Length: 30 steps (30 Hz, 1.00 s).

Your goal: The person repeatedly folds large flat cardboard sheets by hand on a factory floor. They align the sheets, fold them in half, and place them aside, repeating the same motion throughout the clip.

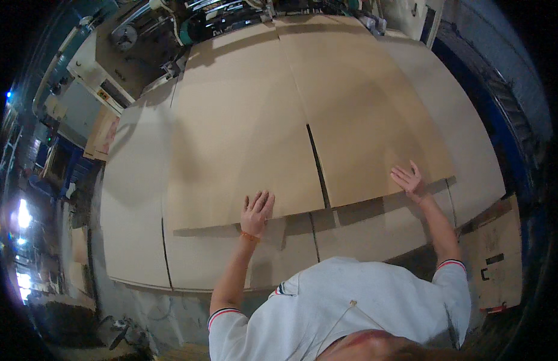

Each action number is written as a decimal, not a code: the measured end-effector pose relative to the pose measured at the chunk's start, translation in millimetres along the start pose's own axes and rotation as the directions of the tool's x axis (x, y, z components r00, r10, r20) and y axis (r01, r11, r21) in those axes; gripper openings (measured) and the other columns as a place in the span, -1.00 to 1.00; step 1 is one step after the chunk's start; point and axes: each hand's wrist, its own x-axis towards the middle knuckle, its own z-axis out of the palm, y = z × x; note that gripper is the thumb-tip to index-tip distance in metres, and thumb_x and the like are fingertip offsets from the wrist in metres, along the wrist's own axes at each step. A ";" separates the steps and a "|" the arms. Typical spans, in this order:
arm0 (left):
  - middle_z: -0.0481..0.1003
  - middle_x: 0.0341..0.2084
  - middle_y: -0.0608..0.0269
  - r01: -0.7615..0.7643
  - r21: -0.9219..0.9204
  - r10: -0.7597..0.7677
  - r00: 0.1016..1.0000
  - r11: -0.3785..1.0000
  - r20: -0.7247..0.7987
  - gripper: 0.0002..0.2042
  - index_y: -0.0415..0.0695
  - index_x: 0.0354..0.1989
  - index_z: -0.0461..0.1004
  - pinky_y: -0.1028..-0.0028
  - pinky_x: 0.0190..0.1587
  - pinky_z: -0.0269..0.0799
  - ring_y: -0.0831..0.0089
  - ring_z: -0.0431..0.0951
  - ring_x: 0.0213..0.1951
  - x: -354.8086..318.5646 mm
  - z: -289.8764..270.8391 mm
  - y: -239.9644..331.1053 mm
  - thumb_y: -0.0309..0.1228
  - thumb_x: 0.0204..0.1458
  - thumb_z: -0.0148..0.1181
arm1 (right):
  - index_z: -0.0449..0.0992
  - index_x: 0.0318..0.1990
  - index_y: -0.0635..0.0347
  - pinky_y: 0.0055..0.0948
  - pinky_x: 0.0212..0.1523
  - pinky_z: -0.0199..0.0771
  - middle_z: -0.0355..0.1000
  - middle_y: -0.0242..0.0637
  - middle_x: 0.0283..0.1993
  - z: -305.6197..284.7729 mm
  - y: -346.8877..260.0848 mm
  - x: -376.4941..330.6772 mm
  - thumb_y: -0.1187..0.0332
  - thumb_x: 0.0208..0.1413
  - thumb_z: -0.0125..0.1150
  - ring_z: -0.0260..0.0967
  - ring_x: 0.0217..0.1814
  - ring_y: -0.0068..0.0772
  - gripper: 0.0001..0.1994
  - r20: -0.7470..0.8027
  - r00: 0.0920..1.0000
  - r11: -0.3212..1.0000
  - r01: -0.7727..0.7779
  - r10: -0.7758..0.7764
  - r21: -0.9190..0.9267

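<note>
A large brown cardboard sheet (pixel 243 132) lies before me, with a dark slot running in from its near edge and a crease line continuing to the far side. My left hand (pixel 257 212) rests on its near edge, left of the slot, fingers stretched out. Toward the near right corner, my right hand (pixel 410 182) lies at the edge with fingers spread and thumb apart. Neither hand grips anything. Under this sheet, wider pale cardboard sheets (pixel 134 234) stick out at the left, right and near sides.
At the far end the sheet reaches a machine (pixel 219 21) with rods and rollers. A pale machine housing (pixel 107 66) stands at the far left. On the lower right is a cardboard box (pixel 492 253). A blue rail (pixel 501 138) runs along the right side.
</note>
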 end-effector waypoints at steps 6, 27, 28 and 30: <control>0.43 0.09 0.40 -0.037 0.062 0.048 0.981 0.997 -0.187 -0.55 0.19 0.12 0.43 0.08 0.23 0.20 0.36 0.38 0.16 24.8 23.5 -29.8 -0.47 0.02 0.10 | 0.51 0.02 -0.06 0.19 0.26 0.11 0.42 -0.40 0.16 16.9 9.7 29.8 0.34 0.08 0.11 0.33 0.23 -0.38 -0.68 -0.063 0.996 0.998 -0.056 0.055 -0.003; 0.38 0.14 0.28 -0.123 0.156 0.116 0.992 0.980 0.051 -0.21 0.04 0.12 0.41 -0.14 0.29 -0.03 0.25 0.32 0.21 39.9 22.4 -102.7 0.34 -0.22 0.10 | 0.14 0.34 -0.12 0.27 0.38 -0.37 -0.10 -0.35 0.48 26.6 -38.5 83.0 0.00 -0.01 0.23 -0.28 0.51 0.00 -0.26 0.247 0.759 0.774 -0.631 0.602 0.056; 0.41 0.11 0.28 -0.155 0.185 0.153 0.988 0.970 0.026 -0.23 0.04 0.09 0.44 -0.13 0.28 0.00 0.27 0.34 0.19 43.0 22.8 -103.8 0.35 -0.21 0.09 | 0.16 0.33 -0.11 0.27 0.38 -0.37 -0.09 -0.34 0.47 35.2 -35.1 78.0 -0.07 0.02 0.15 -0.28 0.51 0.02 -0.29 0.132 0.801 0.803 -0.593 0.583 0.052; 0.47 0.04 0.30 -0.217 0.244 0.227 0.974 0.945 -0.011 -0.28 0.06 0.02 0.49 -0.13 0.26 0.06 0.32 0.39 0.15 49.7 17.6 -100.9 0.36 -0.18 0.08 | 0.20 0.31 -0.10 0.26 0.37 -0.35 -0.05 -0.31 0.46 54.8 -24.3 64.5 -0.21 0.08 -0.01 -0.27 0.50 0.08 -0.32 -0.091 0.849 0.854 -0.520 0.520 0.028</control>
